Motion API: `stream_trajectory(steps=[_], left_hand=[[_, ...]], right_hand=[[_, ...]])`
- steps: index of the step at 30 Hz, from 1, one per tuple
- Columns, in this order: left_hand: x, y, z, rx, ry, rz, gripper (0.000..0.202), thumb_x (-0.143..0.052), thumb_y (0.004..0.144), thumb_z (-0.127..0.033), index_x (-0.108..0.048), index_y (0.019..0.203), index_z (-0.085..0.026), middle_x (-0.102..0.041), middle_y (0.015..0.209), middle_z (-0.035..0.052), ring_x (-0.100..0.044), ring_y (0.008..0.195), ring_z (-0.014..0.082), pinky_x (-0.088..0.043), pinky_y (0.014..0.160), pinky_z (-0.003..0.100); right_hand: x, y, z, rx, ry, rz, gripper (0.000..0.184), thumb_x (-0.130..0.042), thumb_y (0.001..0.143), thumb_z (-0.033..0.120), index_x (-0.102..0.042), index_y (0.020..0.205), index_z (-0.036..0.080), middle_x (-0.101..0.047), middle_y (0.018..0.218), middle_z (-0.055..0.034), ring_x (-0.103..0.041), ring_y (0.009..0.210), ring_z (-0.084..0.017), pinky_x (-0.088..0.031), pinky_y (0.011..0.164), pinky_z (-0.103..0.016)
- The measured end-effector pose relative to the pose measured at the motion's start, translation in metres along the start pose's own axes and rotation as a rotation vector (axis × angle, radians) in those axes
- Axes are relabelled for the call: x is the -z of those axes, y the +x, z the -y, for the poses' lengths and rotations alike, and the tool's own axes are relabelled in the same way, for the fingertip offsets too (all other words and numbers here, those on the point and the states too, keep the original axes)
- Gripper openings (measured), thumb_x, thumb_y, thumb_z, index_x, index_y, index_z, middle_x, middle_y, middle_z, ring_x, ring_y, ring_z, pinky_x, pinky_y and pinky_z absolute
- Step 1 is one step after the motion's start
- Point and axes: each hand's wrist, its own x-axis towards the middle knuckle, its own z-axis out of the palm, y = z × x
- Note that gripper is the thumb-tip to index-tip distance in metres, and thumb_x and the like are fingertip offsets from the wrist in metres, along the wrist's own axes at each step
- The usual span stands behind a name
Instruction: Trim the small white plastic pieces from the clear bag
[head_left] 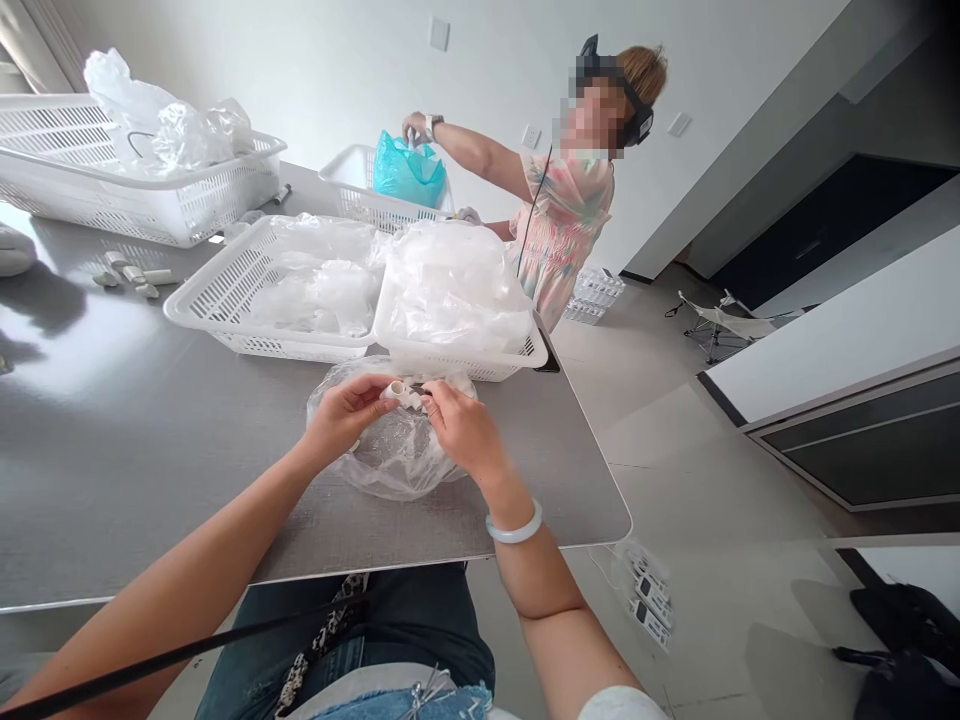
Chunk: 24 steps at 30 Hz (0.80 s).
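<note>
My left hand [346, 412] and my right hand [466, 428] meet above a clear plastic bag [394, 455] lying on the grey table [150, 440]. Both hands pinch a small white pipe fitting [400, 392] between their fingertips, the left at its round open end, the right at the other end. A pale jade bangle [514, 528] circles my right wrist. The bag holds more small white parts, dimly seen through the film.
Two white baskets [225, 300] [480, 362] stuffed with clear bags stand just beyond my hands. A larger basket [135, 200] sits at the far left, with loose white fittings [127, 275] near it. Another person [562, 220] reaches into a far basket with a teal bag [409, 170].
</note>
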Motion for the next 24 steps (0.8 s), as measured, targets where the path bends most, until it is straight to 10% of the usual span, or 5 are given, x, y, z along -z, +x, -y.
stream_trajectory(steps=[8,24], left_hand=[[-0.006,-0.008,0.007,-0.073,0.201,0.022,0.038,-0.07,0.083,-0.054,-0.071,0.101,-0.02,-0.078,0.103,0.01,-0.069,0.08,0.0211,-0.057,0.071,0.034],[-0.011,-0.008,0.002,-0.102,-0.064,-0.046,0.038,-0.083,0.074,-0.053,-0.07,0.09,-0.02,-0.073,0.108,0.0116,-0.071,0.096,0.0247,-0.061,0.076,0.036]], right_hand=[[-0.026,-0.002,-0.002,-0.017,-0.113,-0.121,0.056,-0.028,0.105,0.06,-0.059,0.081,0.019,-0.06,0.067,-0.0011,-0.053,0.059,-0.011,-0.026,0.052,-0.024],[-0.037,-0.004,0.002,-0.07,-0.07,-0.158,0.057,-0.03,0.107,0.055,-0.06,0.073,0.02,-0.06,0.064,-0.0026,-0.057,0.06,-0.012,-0.029,0.052,-0.024]])
